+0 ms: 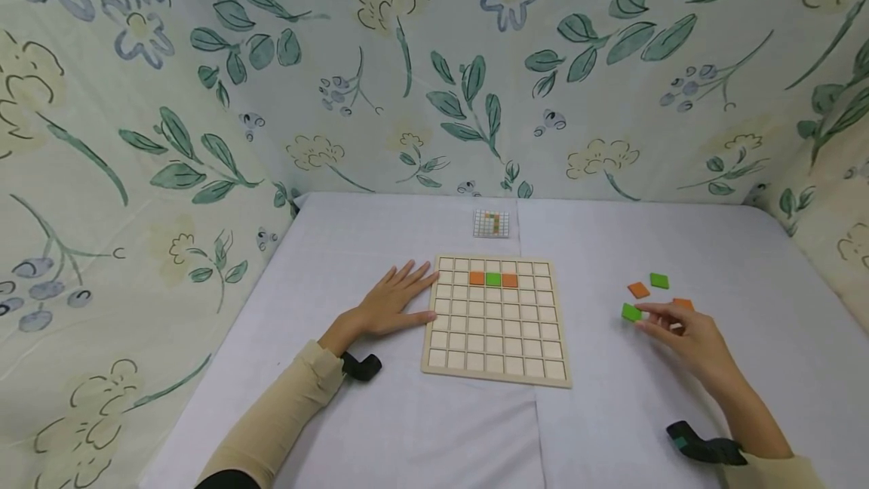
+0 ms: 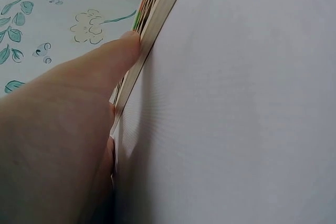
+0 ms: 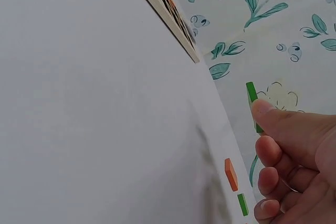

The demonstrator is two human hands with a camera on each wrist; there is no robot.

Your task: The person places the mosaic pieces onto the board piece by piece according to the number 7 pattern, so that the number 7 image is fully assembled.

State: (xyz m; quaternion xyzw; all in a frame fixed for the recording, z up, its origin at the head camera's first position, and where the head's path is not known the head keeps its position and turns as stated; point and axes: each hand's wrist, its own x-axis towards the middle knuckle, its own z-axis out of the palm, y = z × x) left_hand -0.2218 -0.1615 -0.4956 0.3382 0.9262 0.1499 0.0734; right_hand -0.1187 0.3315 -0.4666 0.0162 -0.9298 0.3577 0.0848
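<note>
My right hand [image 1: 692,342] pinches a green square tile [image 1: 631,312] between thumb and fingertips, lifted off the table; the right wrist view shows the same green tile [image 3: 251,94] held edge-on. Beside that hand lie an orange tile [image 1: 638,290], another green tile [image 1: 659,281] and an orange tile [image 1: 683,303] partly covered by the hand. My left hand [image 1: 390,302] lies with fingers spread, its fingertips and thumb touching the left edge of a wooden grid board [image 1: 494,376]. In one upper row of the board sit an orange tile [image 1: 477,278], a green tile [image 1: 493,279] and an orange tile [image 1: 509,280].
A small card [image 1: 492,223] with a coloured grid pattern lies behind the board. White cloth [image 1: 462,429] covers the table, and a floral curtain [image 1: 421,119] hangs around its back and sides. Each wrist wears a black strap.
</note>
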